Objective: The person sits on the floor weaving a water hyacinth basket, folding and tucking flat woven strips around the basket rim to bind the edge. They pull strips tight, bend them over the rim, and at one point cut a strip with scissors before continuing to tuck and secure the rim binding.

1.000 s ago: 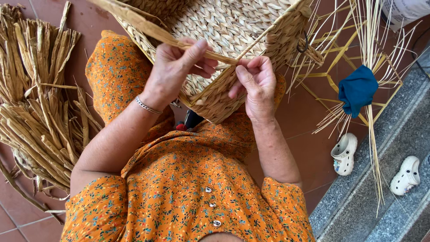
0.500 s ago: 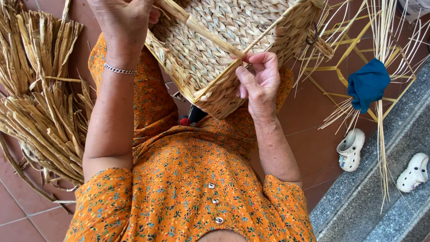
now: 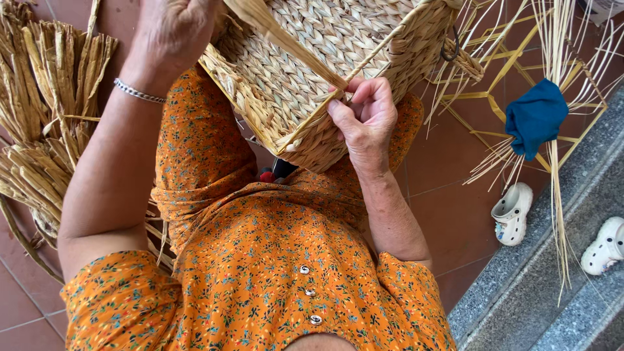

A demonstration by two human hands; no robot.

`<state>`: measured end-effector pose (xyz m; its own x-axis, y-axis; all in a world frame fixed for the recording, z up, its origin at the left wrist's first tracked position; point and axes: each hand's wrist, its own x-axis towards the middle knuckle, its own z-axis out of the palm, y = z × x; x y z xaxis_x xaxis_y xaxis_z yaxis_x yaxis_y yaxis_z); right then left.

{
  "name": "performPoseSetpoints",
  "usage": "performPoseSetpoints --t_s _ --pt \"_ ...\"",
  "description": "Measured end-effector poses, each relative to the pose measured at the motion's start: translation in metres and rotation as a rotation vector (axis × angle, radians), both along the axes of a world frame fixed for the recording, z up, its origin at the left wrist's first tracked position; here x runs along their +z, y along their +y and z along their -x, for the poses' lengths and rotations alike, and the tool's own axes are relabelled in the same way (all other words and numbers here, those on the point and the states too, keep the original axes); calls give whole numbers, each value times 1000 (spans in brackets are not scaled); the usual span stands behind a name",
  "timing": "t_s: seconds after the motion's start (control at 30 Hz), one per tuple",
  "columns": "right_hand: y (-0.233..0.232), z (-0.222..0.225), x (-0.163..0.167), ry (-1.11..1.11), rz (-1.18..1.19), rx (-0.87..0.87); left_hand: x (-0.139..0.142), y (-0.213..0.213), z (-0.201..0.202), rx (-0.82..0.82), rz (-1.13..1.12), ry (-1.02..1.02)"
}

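A woven straw basket (image 3: 325,71) rests on my lap, its braided side facing up. My left hand (image 3: 172,32) is raised at the top left, fist closed around a flat straw strand (image 3: 286,42) that runs down across the basket. My right hand (image 3: 364,117) pinches the lower end of that strand against the basket's yellow frame edge, fingers curled on the rim. I wear an orange flowered dress and a silver bracelet (image 3: 138,91) on the left wrist.
A pile of dried straw bundles (image 3: 45,117) lies on the red tiled floor at my left. At the right stand a yellow wire frame with loose straws (image 3: 559,58), a blue cloth (image 3: 536,117), two white clogs (image 3: 513,211) and a grey stone step (image 3: 539,292).
My left hand rose from the basket's edge to the top left, pulling the strand taut and long. The right hand stayed on the rim.
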<state>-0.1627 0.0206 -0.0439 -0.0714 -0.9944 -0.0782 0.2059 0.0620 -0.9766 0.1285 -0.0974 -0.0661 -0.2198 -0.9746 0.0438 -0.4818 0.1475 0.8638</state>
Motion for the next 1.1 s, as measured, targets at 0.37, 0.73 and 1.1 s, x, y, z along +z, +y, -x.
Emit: performPoseSetpoints --t_s 0.37,0.73,1.1 --pt "6 -9 -4 0 35 -50 0 29 76 -276 -613 786" --pt "11 -8 -5 3 29 -56 -3 41 82 -303 -705 828" --pt "13 -10 -9 26 38 -56 -18 53 94 -218 -808 864"
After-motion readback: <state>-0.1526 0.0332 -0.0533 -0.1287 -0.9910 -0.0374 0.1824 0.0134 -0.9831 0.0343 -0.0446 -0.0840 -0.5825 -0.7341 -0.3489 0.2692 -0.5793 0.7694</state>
